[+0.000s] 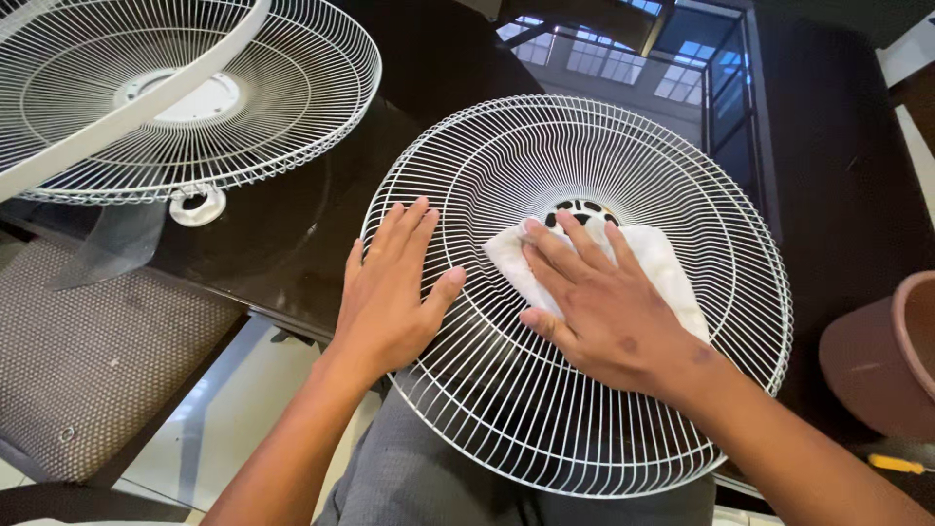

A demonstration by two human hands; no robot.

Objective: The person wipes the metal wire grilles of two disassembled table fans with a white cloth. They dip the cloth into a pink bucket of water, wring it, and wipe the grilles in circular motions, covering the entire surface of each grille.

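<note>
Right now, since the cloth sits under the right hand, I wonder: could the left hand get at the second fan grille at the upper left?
Probably yes: the left hand rests flat on the near grille's rim, holding nothing, with bare dark tabletop before the second fan grille.

A round white wire fan guard (584,409) is being steadied by the left hand (390,297), while a folded white cloth (657,263) is being pressed onto it by the right hand (604,312).

left hand (390,292): flat, palm down, fingers together pointing up-frame, thumb splayed right | right hand (604,312): flat, palm down, fingers spread pointing up-left, pressing | both forearms bare, rising from bottom edge, converging upward
</note>
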